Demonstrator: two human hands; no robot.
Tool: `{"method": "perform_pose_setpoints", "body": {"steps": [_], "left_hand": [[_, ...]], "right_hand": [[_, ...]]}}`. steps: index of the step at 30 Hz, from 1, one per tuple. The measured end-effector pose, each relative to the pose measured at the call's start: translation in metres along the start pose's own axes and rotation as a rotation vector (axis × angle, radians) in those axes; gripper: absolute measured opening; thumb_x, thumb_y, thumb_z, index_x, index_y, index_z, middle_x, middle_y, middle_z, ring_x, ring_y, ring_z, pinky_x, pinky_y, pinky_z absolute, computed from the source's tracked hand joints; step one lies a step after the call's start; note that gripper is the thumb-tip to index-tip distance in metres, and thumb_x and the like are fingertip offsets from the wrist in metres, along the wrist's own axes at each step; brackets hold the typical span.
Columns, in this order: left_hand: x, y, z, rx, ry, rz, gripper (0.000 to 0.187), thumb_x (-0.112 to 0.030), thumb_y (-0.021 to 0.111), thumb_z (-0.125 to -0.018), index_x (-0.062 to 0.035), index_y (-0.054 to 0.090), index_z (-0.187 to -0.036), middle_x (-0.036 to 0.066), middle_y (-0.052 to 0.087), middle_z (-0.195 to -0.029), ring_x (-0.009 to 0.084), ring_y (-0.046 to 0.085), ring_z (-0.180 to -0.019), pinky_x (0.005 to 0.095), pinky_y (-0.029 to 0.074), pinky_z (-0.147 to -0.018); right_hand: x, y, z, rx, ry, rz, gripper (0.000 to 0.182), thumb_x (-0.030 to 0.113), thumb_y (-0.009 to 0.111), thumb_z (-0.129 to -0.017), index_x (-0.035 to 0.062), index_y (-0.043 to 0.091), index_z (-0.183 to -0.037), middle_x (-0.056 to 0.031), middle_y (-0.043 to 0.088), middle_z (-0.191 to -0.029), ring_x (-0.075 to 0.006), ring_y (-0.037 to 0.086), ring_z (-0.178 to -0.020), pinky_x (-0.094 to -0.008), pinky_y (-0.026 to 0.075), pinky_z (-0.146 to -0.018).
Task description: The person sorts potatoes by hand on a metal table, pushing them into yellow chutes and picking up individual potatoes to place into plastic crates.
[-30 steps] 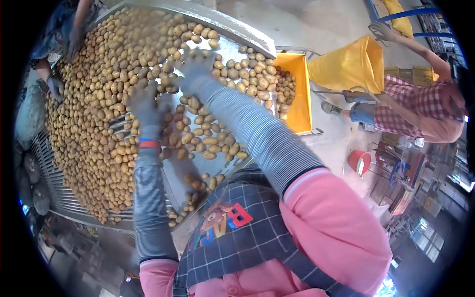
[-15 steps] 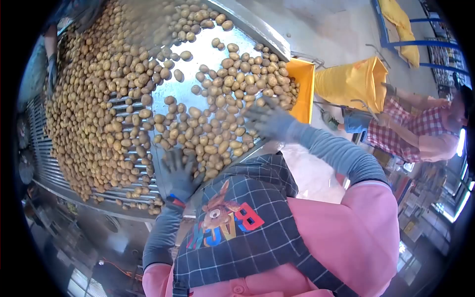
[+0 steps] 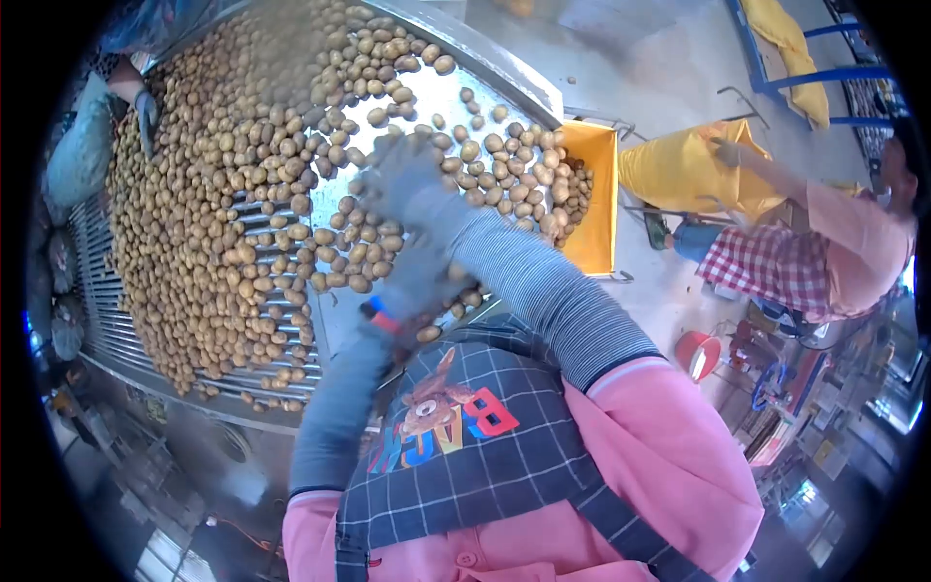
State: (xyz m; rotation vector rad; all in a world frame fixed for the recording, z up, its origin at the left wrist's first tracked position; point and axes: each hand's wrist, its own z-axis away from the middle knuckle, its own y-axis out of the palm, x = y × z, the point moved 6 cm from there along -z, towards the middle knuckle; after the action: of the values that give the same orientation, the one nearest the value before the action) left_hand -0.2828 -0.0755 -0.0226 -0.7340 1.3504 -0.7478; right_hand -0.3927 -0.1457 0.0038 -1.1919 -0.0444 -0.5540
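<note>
Both of my hands wear grey gloves and are smeared by motion over the potatoes (image 3: 359, 257) on the metal table. My right hand (image 3: 407, 184) reaches across the middle of the bare metal surface (image 3: 335, 194), with potatoes around it. My left hand (image 3: 424, 276), with a red and blue band at the wrist, lies just below the right one, close to the near edge. The two hands overlap or nearly touch. Fingers on both are too blurred to show their shape. More potatoes (image 3: 514, 175) lie to the right, toward a yellow chute (image 3: 599, 199).
Metal rollers (image 3: 97, 281) carry a dense spread of potatoes at left. A co-worker's gloved hand (image 3: 146, 121) rests beside them. At right another person (image 3: 776, 262) in a checked apron touches a yellow sack (image 3: 679, 170). A red bucket (image 3: 696, 354) stands on the floor.
My right hand has swung left from beside the chute to the table's middle. My left hand has moved right and up. Potatoes have shifted into the chute. The other person has reached onto the sack.
</note>
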Motion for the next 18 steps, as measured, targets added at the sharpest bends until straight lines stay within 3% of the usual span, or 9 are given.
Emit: {"method": "perform_pose_setpoints", "body": {"steps": [1, 4, 6, 8, 10, 14, 16, 17, 18], "left_hand": [[-0.007, -0.012, 0.025, 0.229, 0.078, -0.13, 0.053, -0.032, 0.079, -0.069, -0.0123, 0.066, -0.116, 0.014, 0.061, -0.118, 0.0354, 0.056, -0.112, 0.0483, 0.039, -0.106], [0.013, -0.032, 0.125, 0.185, 0.109, -0.056, 0.06, -0.029, 0.074, -0.075, -0.0109, 0.061, -0.13, 0.009, 0.06, -0.129, 0.0343, 0.055, -0.118, 0.0459, 0.041, -0.106], [0.023, -0.049, 0.187, 0.136, 0.019, -0.157, 0.057, -0.025, 0.067, -0.08, -0.0082, 0.057, -0.134, 0.017, 0.052, -0.141, 0.0387, 0.047, -0.132, 0.0531, 0.031, -0.115], [0.043, -0.043, 0.26, 0.094, -0.27, -0.259, 0.065, -0.034, 0.071, -0.08, -0.0111, 0.053, -0.138, 0.024, 0.039, -0.15, 0.0487, 0.032, -0.141, 0.0622, 0.019, -0.117], [0.05, -0.032, 0.302, 0.105, -0.509, -0.231, 0.075, -0.04, 0.072, -0.079, -0.0134, 0.046, -0.145, 0.024, 0.028, -0.158, 0.0493, 0.023, -0.145, 0.0636, 0.014, -0.118], [0.053, 0.007, 0.303, 0.169, -0.413, -0.231, 0.081, -0.047, 0.071, -0.08, -0.0164, 0.042, -0.149, 0.026, 0.02, -0.161, 0.0488, 0.018, -0.148, 0.0704, 0.009, -0.115], [0.047, 0.008, 0.268, 0.161, -0.368, -0.353, 0.084, -0.05, 0.071, -0.079, -0.0166, 0.041, -0.15, 0.027, 0.024, -0.159, 0.048, 0.02, -0.147, 0.0752, 0.007, -0.112], [0.037, -0.002, 0.237, 0.158, -0.383, -0.33, 0.089, -0.054, 0.074, -0.075, -0.0164, 0.041, -0.149, 0.028, 0.023, -0.158, 0.0481, 0.02, -0.147, 0.0753, 0.005, -0.112], [0.031, -0.005, 0.209, 0.158, -0.394, -0.306, 0.095, -0.058, 0.076, -0.07, -0.0162, 0.042, -0.148, 0.029, 0.022, -0.158, 0.0481, 0.02, -0.147, 0.0753, 0.003, -0.112]], "right_hand": [[0.028, 0.028, 0.007, -0.072, -0.142, 0.079, 0.051, 0.058, 0.045, -0.095, 0.0305, 0.056, -0.137, -0.013, 0.037, -0.156, -0.0394, 0.027, -0.147, -0.0667, 0.021, -0.113], [0.066, 0.083, 0.063, -0.227, -0.463, 0.085, 0.049, 0.054, 0.051, -0.094, 0.0298, 0.056, -0.137, -0.0097, 0.031, -0.16, -0.0368, 0.024, -0.148, -0.0651, 0.015, -0.117], [0.054, 0.103, 0.108, -0.088, -0.642, 0.134, 0.046, 0.046, 0.059, -0.091, 0.0289, 0.058, -0.134, -0.0077, 0.031, -0.16, -0.0348, 0.026, -0.148, -0.0629, 0.016, -0.118], [0.012, 0.109, 0.147, -0.104, -0.728, -0.06, 0.037, 0.032, 0.062, -0.089, 0.0277, 0.064, -0.126, -0.0062, 0.034, -0.159, -0.0309, 0.03, -0.147, -0.0607, 0.016, -0.12], [-0.04, 0.102, 0.152, -0.079, -0.642, 0.053, 0.036, 0.032, 0.066, -0.084, 0.0293, 0.068, -0.12, -0.0044, 0.04, -0.154, -0.0299, 0.033, -0.145, -0.0613, 0.013, -0.12], [-0.106, 0.023, 0.148, 0.243, -0.245, 0.421, 0.03, 0.026, 0.058, -0.092, 0.0218, 0.067, -0.121, -0.0091, 0.047, -0.147, -0.0266, 0.044, -0.138, -0.0592, 0.02, -0.118], [-0.147, 0.006, 0.131, -0.228, -0.229, 0.4, 0.036, 0.025, 0.058, -0.093, 0.021, 0.061, -0.129, -0.0129, 0.048, -0.144, -0.0286, 0.051, -0.132, -0.0558, 0.026, -0.117], [-0.164, 0.007, 0.115, -0.221, -0.234, 0.406, 0.036, 0.025, 0.058, -0.093, 0.021, 0.061, -0.129, -0.0129, 0.048, -0.144, -0.0286, 0.051, -0.132, -0.0558, 0.026, -0.117], [-0.185, -0.001, 0.098, -0.318, -0.185, 0.147, 0.039, 0.027, 0.057, -0.094, 0.0208, 0.058, -0.132, -0.0143, 0.047, -0.145, -0.0321, 0.051, -0.131, -0.0541, 0.028, -0.116]]}}
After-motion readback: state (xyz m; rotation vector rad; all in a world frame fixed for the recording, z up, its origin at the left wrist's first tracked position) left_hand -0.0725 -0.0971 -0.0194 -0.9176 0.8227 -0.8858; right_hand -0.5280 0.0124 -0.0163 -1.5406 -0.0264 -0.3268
